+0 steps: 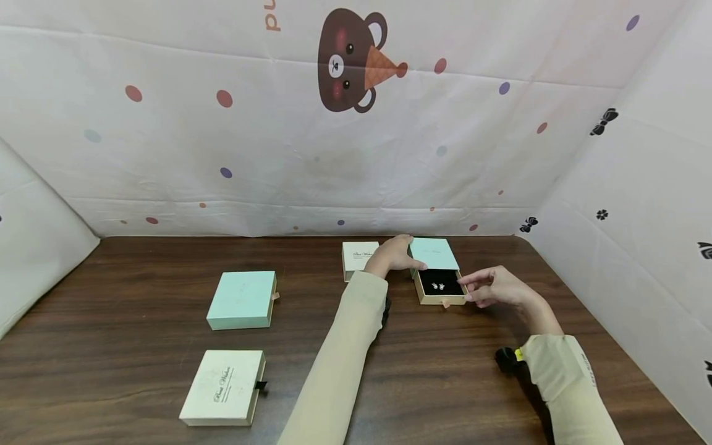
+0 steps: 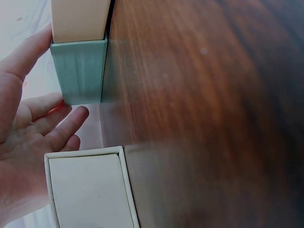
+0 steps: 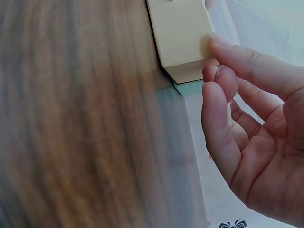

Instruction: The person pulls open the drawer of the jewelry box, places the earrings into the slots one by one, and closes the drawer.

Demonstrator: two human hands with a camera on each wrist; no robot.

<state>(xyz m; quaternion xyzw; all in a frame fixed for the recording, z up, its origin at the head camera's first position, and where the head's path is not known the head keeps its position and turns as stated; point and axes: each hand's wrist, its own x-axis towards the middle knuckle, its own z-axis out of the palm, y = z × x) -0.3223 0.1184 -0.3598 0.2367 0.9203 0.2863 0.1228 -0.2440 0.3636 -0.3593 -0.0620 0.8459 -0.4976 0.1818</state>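
A mint jewellery box (image 1: pixel 434 252) at the back right has its cream drawer (image 1: pixel 442 300) pulled partway out toward the front. On the drawer's black lining (image 1: pixel 450 277) lies a pair of small silvery earrings (image 1: pixel 438 286). My left hand (image 1: pixel 394 254) holds the mint sleeve (image 2: pixel 80 71) at its left side, thumb near the front edge and fingers at the back. My right hand (image 1: pixel 497 287) grips the drawer's right front corner with its fingertips (image 3: pixel 221 45). A white box (image 1: pixel 358 253) stands just left of the mint one, partly hidden by my left hand.
On the table's left side lie a second mint box (image 1: pixel 242 296) with a small pull tab and, nearer, a white box (image 1: pixel 222 386) with a black ribbon tab. A printed cloth (image 1: pixel 267 154) hangs along the table's back edge, and another at the right.
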